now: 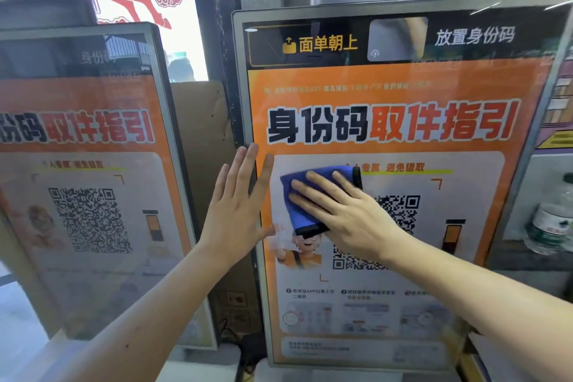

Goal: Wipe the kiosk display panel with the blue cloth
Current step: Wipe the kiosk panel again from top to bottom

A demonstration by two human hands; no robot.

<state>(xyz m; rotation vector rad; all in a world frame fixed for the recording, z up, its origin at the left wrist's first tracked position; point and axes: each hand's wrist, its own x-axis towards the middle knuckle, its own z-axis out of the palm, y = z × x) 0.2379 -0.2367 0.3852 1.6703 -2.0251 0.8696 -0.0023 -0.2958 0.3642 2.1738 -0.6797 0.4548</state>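
Fingers of the right hand (350, 214) lay spread flat, pressing the folded blue microfibre cloth (305, 198) against the orange glass kiosk display panel (387, 96), left of its QR code; the left hand (237, 211), fingers straight, braced the panel's left edge. Unpinched, the cloth could slip.

The right hand (350, 217) hides part of the QR code (400, 211) and blue cloth (310, 195).

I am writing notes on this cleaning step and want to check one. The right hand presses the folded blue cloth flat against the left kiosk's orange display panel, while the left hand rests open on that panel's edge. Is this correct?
Not quite. In the head view the right hand presses the folded blue cloth against the right kiosk's orange display panel, not the left kiosk's. The left hand does rest open on that panel's edge.
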